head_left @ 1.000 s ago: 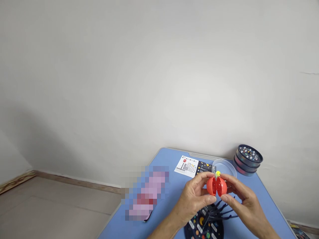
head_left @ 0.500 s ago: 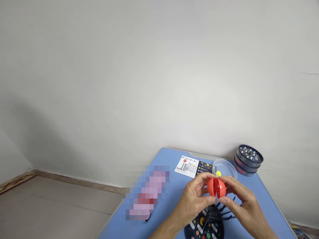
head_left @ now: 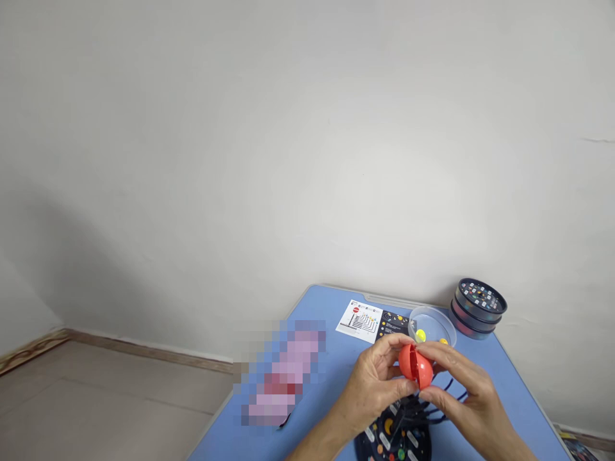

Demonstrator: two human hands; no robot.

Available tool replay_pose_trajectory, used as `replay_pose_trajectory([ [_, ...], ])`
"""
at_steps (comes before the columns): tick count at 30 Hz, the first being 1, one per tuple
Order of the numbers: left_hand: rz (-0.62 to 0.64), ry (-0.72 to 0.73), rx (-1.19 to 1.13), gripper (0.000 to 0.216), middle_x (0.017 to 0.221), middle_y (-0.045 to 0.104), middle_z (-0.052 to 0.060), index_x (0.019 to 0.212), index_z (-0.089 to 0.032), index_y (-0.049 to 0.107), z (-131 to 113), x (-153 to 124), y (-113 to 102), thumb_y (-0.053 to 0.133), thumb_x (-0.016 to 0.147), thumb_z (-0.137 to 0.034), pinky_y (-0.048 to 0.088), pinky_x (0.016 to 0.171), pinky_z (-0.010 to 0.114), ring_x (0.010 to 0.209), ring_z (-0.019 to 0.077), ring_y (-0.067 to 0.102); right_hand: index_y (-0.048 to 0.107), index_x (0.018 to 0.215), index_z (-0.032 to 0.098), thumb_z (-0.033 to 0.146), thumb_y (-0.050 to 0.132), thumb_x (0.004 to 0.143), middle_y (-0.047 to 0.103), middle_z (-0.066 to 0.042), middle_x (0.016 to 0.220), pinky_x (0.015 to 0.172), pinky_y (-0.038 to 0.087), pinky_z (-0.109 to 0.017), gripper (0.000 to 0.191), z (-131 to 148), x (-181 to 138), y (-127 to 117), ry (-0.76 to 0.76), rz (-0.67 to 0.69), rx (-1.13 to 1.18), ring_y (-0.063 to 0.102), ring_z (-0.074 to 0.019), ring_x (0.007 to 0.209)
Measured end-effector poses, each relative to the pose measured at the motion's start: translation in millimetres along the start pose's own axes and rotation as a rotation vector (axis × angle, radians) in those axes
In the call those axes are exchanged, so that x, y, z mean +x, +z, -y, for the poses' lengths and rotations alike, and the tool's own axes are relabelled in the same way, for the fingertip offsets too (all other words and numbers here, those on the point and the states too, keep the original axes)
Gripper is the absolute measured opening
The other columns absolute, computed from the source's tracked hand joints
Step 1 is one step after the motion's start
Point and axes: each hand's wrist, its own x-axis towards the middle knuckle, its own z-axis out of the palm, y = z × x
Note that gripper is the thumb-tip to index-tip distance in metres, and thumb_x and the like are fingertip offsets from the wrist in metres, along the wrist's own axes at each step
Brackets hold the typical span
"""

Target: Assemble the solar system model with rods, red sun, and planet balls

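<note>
Both my hands hold a red plastic ball (head_left: 415, 366) made of two half shells, above the blue table (head_left: 331, 384). My left hand (head_left: 377, 378) pinches its left half with thumb and fingers closed round it. My right hand (head_left: 456, 387) grips the right half from the other side. A narrow seam shows between the halves. Under my hands stands a black round base (head_left: 394, 438) with coloured dots and thin black arms (head_left: 439, 400) sticking out.
A clear shallow dish (head_left: 432, 325) holding small yellow balls sits behind my hands. A printed instruction sheet (head_left: 375, 320) lies to its left. A stack of dark round tins (head_left: 479, 306) stands at the back right corner. A blurred pink patch (head_left: 283, 374) lies at the table's left.
The gap between the two red halves has narrowed from wide to a thin seam. The ball has tilted and my hands have shifted slightly lower.
</note>
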Motion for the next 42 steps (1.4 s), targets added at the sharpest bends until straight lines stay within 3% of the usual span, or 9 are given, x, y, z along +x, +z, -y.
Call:
replay_pose_trajectory([
  [10, -0.001, -0.018, -0.001, 0.043, 0.096, 0.068, 0.006, 0.105, -0.018, 0.067, -0.9, -0.6, 0.8, 0.086, 0.067, -0.02, 0.047, 0.086, 0.032, 0.092, 0.0198, 0.062, 0.065, 0.122, 0.033, 0.034, 0.072, 0.083, 0.074, -0.004, 0.109, 0.084, 0.059, -0.029, 0.039, 2.7, 3.8, -0.3, -0.037, -0.001, -0.005, 0.07, -0.0215, 0.095],
  [20, 0.002, -0.029, -0.003, 0.044, 0.103, 0.07, 0.009, 0.107, -0.019, 0.067, -0.8, -0.7, -0.4, 0.085, 0.068, -0.023, 0.046, 0.089, 0.037, 0.101, 0.027, 0.064, 0.066, 0.122, 0.033, 0.035, 0.072, 0.083, 0.075, -0.003, 0.108, 0.084, 0.06, -0.032, 0.039, 0.1, 1.0, -0.2, -0.012, -0.014, -0.016, 0.071, -0.0238, 0.097],
  [27, -0.046, -0.057, 0.033, 0.052, 0.111, 0.071, 0.011, 0.121, -0.018, 0.065, -6.7, -4.5, -3.4, 0.081, 0.073, -0.03, 0.042, 0.1, 0.041, 0.113, 0.0299, 0.06, 0.066, 0.121, 0.031, 0.033, 0.069, 0.085, 0.073, -0.005, 0.114, 0.079, 0.061, -0.03, 0.036, -1.9, 0.5, -4.9, 0.02, 0.003, -0.021, 0.071, -0.0232, 0.095],
  [31, -0.044, -0.071, 0.032, 0.052, 0.107, 0.07, 0.01, 0.125, -0.018, 0.063, -9.9, -4.8, -3.8, 0.076, 0.078, -0.036, 0.049, 0.082, 0.033, 0.103, 0.0259, 0.061, 0.063, 0.124, 0.033, 0.031, 0.07, 0.085, 0.071, -0.004, 0.118, 0.082, 0.06, -0.03, 0.039, -0.9, 0.7, -6.1, -0.011, 0.023, -0.001, 0.068, -0.0241, 0.105],
  [36, -0.071, -0.113, -0.064, 0.047, 0.093, 0.068, 0.006, 0.123, -0.019, 0.063, -9.9, -3.3, -4.3, 0.074, 0.08, -0.036, 0.047, 0.062, 0.023, 0.078, 0.0169, 0.062, 0.063, 0.126, 0.032, 0.033, 0.069, 0.086, 0.071, -0.005, 0.118, 0.089, 0.059, -0.035, 0.041, 0.1, -0.7, -6.4, -0.036, 0.027, -0.02, 0.067, -0.0261, 0.109],
  [42, -0.063, -0.167, -0.138, 0.03, 0.082, 0.065, 0.003, 0.104, -0.019, 0.066, -7.9, -2.0, -1.4, 0.072, 0.083, -0.039, 0.05, 0.065, 0.023, 0.071, 0.0131, 0.061, 0.06, 0.13, 0.031, 0.031, 0.066, 0.088, 0.07, -0.007, 0.12, 0.093, 0.057, -0.036, 0.042, 3.2, 0.8, -4.4, -0.124, 0.046, -0.052, 0.066, -0.0255, 0.111],
])
